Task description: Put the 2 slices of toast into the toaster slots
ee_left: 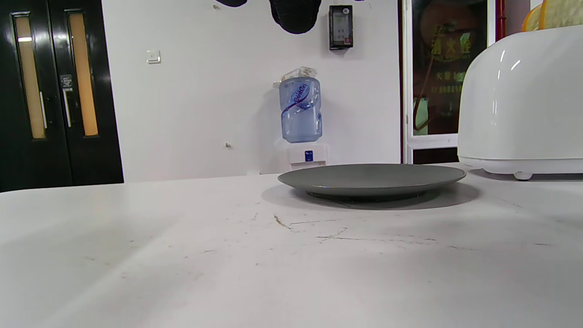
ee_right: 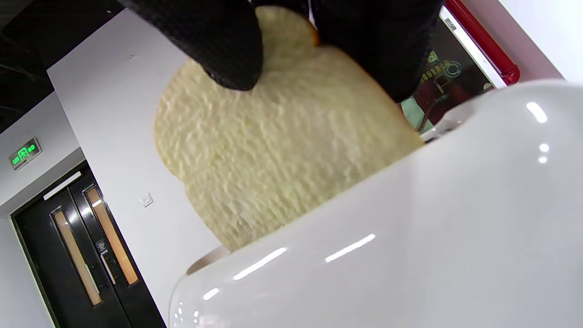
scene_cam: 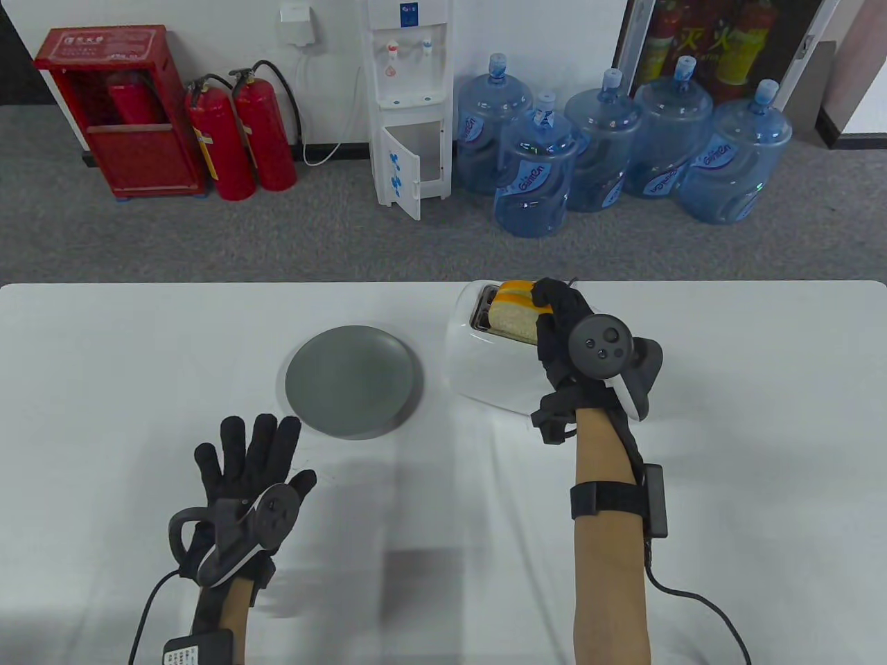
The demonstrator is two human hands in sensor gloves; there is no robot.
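Right hand [scene_cam: 565, 325] pinches toast [scene_cam: 513, 315] by its top edge — slice upright, directly below fingers, half-sunk in toaster [scene_cam: 485, 367], centre-right. Left hand [scene_cam: 253, 450] open, idle.

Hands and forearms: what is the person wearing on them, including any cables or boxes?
Both the left hand and right hand wear black textured gloves, each with a dark grey, round-faced tracker with a ring on its back. The forearms are bare, no sleeves. The right forearm carries a black strap with a small black box and a cable; the left wrist has a labelled black box and a cable.
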